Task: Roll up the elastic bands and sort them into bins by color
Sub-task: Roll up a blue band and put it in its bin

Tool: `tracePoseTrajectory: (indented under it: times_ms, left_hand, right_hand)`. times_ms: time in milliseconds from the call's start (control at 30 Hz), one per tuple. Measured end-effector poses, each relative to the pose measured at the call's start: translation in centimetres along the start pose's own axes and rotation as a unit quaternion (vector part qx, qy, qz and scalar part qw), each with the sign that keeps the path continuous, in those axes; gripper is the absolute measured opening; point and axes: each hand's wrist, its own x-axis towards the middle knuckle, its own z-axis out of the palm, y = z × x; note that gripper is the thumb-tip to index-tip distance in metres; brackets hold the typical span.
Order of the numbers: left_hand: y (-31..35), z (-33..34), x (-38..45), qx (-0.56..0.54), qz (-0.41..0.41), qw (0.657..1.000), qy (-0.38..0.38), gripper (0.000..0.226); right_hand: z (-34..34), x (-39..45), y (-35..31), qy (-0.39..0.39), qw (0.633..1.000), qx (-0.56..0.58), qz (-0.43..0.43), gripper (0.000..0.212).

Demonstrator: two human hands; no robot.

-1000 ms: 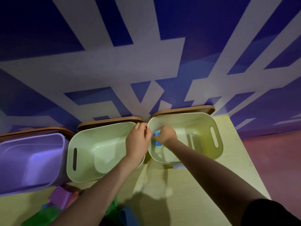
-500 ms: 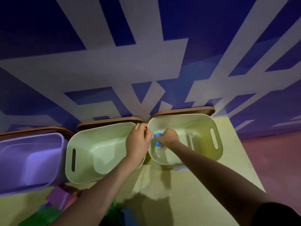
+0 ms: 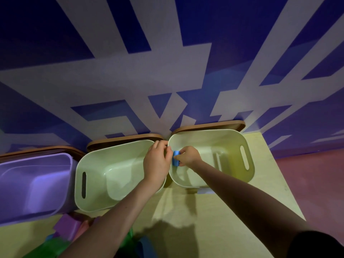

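Head view: right hand (image 3: 189, 156) pinches the blue roll (image 3: 175, 160), upright, at 9 o'clock of its fingers, over the right bin (image 3: 249, 175). Left hand (image 3: 156, 161) touches it, grip unclear

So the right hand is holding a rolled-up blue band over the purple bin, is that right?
Not quite. The head view shows the right hand holding the rolled blue band over the right-hand pale green bin, not the purple bin, which sits far to the left. The rest stands: the band is blue and looks rolled up.
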Motion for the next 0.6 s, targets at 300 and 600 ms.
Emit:
tracePoseTrajectory:
  times_ms: [300, 600]
  left_hand:
    - [-0.1, 0.0, 0.0, 0.000, 0.002, 1.000, 0.004, 0.020]
    - [-0.1, 0.0, 0.0, -0.010, 0.006, 1.000, 0.009, 0.019]
  right_hand:
    - [0.4, 0.5, -0.3, 0.019, 0.999, 0.022, 0.039, 0.027]
    - [-1.5, 0.2, 0.4, -0.023, 0.996, 0.060, 0.055, 0.019]
